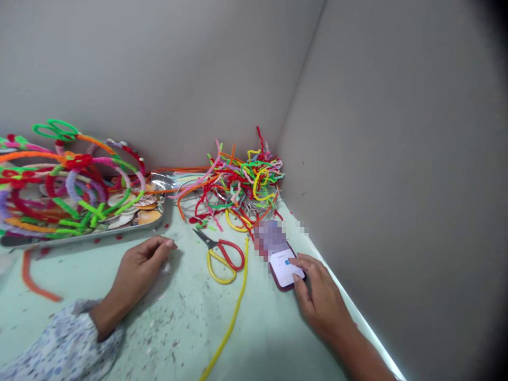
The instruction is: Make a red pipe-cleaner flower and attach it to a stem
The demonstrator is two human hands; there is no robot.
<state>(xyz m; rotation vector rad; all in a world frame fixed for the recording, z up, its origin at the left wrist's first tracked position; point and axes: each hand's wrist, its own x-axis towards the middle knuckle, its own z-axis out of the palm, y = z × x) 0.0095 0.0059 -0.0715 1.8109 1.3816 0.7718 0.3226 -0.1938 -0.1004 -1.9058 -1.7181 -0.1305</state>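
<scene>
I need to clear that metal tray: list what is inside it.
The tray holds bent pipe-cleaner loops piled over printed paper discs. Whatever lies beneath the pile is covered.

Soft, even daylight fills the scene, brightest along the pale table (254,338) edge right of the phone (283,267). Faint shadows lie under the left hand (137,267) and right hand (317,296). A pixelated patch (deliberate masking, it seems) sits above the phone. Far right of it, the corners darken and bend.
</scene>
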